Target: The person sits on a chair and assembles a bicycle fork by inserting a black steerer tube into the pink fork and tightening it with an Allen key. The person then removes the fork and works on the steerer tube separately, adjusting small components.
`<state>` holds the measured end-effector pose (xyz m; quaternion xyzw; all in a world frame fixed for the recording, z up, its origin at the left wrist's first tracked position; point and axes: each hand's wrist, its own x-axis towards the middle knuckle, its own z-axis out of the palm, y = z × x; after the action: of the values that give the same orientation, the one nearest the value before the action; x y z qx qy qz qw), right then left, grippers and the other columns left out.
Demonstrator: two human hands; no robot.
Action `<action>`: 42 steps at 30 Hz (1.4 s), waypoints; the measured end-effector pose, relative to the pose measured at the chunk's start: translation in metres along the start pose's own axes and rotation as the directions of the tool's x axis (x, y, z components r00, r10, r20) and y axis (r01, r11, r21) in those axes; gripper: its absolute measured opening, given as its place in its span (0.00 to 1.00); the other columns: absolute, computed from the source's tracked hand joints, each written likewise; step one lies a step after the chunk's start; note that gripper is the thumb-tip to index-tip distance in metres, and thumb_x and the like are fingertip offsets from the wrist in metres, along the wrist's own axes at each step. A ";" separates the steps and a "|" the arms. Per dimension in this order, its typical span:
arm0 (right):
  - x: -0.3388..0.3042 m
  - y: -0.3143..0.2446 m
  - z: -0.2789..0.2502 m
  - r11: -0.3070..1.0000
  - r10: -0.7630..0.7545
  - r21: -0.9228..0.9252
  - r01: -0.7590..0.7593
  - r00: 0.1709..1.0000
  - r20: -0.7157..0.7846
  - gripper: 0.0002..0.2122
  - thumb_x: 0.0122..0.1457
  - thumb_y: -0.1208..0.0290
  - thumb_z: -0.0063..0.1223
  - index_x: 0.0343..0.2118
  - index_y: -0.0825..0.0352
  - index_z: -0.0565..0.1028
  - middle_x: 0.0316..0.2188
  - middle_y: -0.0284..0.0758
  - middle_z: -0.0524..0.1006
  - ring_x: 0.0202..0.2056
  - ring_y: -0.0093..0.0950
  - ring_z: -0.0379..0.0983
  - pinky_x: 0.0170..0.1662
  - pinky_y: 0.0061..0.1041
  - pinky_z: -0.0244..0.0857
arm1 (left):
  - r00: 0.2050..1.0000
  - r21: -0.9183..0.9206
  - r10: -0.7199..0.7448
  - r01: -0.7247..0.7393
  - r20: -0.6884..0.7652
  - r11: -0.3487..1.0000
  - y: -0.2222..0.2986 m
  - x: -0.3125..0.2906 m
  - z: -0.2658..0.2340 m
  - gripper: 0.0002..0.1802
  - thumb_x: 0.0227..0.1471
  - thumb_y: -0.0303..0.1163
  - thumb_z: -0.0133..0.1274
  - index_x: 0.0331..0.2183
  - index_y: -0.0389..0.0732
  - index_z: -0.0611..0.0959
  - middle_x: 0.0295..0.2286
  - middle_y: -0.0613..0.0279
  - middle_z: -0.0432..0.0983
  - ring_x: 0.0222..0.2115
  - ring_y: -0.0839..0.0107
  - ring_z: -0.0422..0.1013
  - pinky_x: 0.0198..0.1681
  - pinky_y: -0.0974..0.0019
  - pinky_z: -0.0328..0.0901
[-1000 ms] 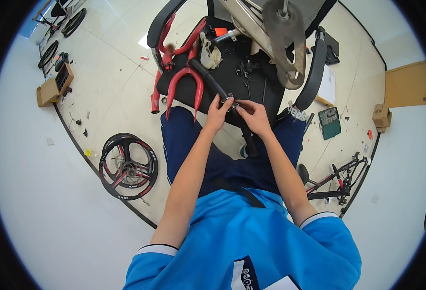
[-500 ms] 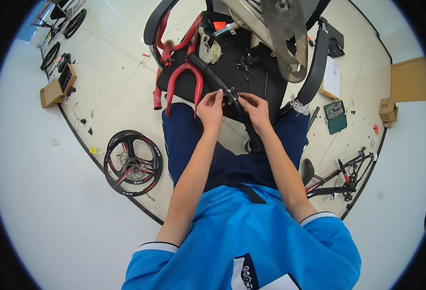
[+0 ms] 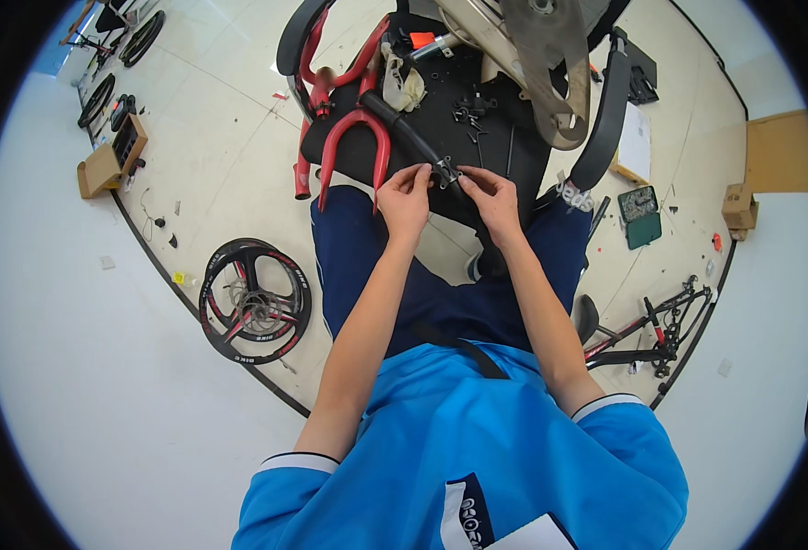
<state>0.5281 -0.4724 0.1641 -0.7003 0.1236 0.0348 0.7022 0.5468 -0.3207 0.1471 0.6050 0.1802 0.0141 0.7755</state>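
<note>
A black handlebar (image 3: 411, 137) lies slantwise over the front of the chair seat, its near end reaching down between my knees. Around its middle sits a metal clamp (image 3: 444, 170) with small bolts. My left hand (image 3: 406, 203) pinches thumb and forefinger together at the clamp's left edge; anything small between them is hidden. On the other side my right hand (image 3: 495, 203) has thumb and fingers closed on the clamp's right edge. A red bicycle fork (image 3: 356, 119) rests beside the bar, its prongs toward me.
The black chair seat (image 3: 527, 151) also bears a pale glove (image 3: 406, 90), black brake parts (image 3: 473, 108) and a hex key (image 3: 511, 151). A silver bicycle frame (image 3: 564, 119) stands over its far right. Wheels (image 3: 255, 302), a green case (image 3: 642, 229) and a dark frame (image 3: 651, 335) lie on the floor.
The view has shifted slightly. Both hands stay at the clamp; the left fingers have drawn a little away from its top, and the right fingers sit slightly closer over its edge.
</note>
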 end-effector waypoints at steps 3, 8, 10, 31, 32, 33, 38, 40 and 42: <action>0.000 -0.002 0.000 1.000 0.014 0.000 -0.014 1.000 -0.005 0.12 0.59 0.72 0.61 0.44 0.69 0.82 0.36 0.32 0.83 0.38 0.18 0.76 0.43 0.18 0.67 | 1.000 0.004 -0.002 0.002 0.012 1.000 0.003 -0.001 0.001 0.11 0.56 0.26 0.61 0.38 0.28 0.84 0.32 0.56 0.83 0.30 0.74 0.78 0.37 0.74 0.72; -0.002 -0.005 0.003 1.000 -0.002 -0.017 0.002 1.000 -0.017 0.12 0.59 0.72 0.61 0.44 0.69 0.82 0.36 0.33 0.83 0.38 0.18 0.77 0.44 0.18 0.68 | 1.000 0.020 0.000 0.000 0.027 1.000 0.006 -0.003 0.002 0.11 0.54 0.27 0.63 0.38 0.30 0.83 0.32 0.60 0.82 0.31 0.76 0.77 0.37 0.74 0.71; -0.003 -0.004 0.003 1.000 -0.020 -0.023 0.020 1.000 -0.015 0.12 0.59 0.72 0.61 0.44 0.69 0.82 0.36 0.33 0.83 0.38 0.18 0.77 0.44 0.18 0.68 | 0.999 0.064 0.019 -0.023 0.051 0.998 0.008 -0.007 0.002 0.13 0.54 0.29 0.64 0.39 0.31 0.83 0.33 0.61 0.81 0.33 0.76 0.76 0.39 0.73 0.70; 0.003 0.004 0.006 0.971 0.205 0.134 -0.197 0.977 -0.050 0.12 0.60 0.67 0.62 0.42 0.70 0.82 0.30 0.27 0.79 0.29 0.14 0.71 0.33 0.13 0.61 | 0.974 -0.260 -0.227 0.218 -0.004 0.941 0.010 -0.008 0.003 0.17 0.47 0.23 0.68 0.40 0.27 0.83 0.35 0.54 0.82 0.35 0.71 0.78 0.42 0.72 0.72; 0.003 0.005 0.006 0.969 0.210 0.144 -0.201 0.976 -0.048 0.12 0.60 0.68 0.62 0.41 0.70 0.82 0.30 0.28 0.80 0.29 0.14 0.72 0.33 0.13 0.62 | 0.966 -0.299 -0.258 0.250 0.014 0.921 0.009 -0.005 0.002 0.17 0.47 0.23 0.68 0.40 0.28 0.83 0.35 0.54 0.82 0.35 0.71 0.78 0.42 0.72 0.72; 0.004 0.005 0.006 0.959 0.232 0.181 -0.219 0.972 -0.049 0.12 0.59 0.68 0.62 0.41 0.70 0.82 0.30 0.28 0.80 0.29 0.15 0.72 0.33 0.14 0.62 | 0.957 -0.337 -0.288 0.281 0.032 0.898 0.007 -0.003 0.001 0.17 0.47 0.23 0.68 0.40 0.28 0.83 0.36 0.54 0.82 0.35 0.71 0.78 0.42 0.72 0.72; 0.008 0.005 0.005 0.921 0.292 0.276 -0.273 0.956 -0.029 0.11 0.57 0.70 0.64 0.39 0.71 0.82 0.28 0.29 0.80 0.29 0.16 0.73 0.34 0.15 0.63 | 0.950 -0.321 -0.311 0.307 0.042 0.896 0.000 0.001 -0.002 0.16 0.48 0.24 0.68 0.39 0.30 0.83 0.35 0.55 0.82 0.34 0.72 0.78 0.40 0.72 0.72; 0.010 0.004 0.004 0.921 0.295 0.279 -0.273 0.955 -0.041 0.11 0.56 0.70 0.64 0.39 0.71 0.82 0.28 0.29 0.80 0.28 0.16 0.73 0.34 0.15 0.63 | 0.962 -0.263 -0.270 0.271 0.040 0.926 0.002 0.001 0.002 0.15 0.48 0.25 0.68 0.39 0.30 0.83 0.34 0.56 0.82 0.33 0.73 0.78 0.40 0.73 0.72; 0.010 0.003 0.003 0.920 0.297 0.280 -0.274 0.954 -0.044 0.11 0.56 0.71 0.64 0.39 0.71 0.82 0.28 0.30 0.80 0.28 0.16 0.73 0.33 0.15 0.63 | 0.979 -0.134 -0.203 0.203 0.012 0.970 0.005 0.000 0.006 0.17 0.49 0.25 0.67 0.40 0.30 0.82 0.35 0.58 0.81 0.34 0.74 0.77 0.40 0.73 0.71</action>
<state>0.5380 -0.4703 0.1586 -0.5728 0.2580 0.0897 0.7728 0.5496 -0.3254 0.1533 0.5298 0.2406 -0.0527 0.8115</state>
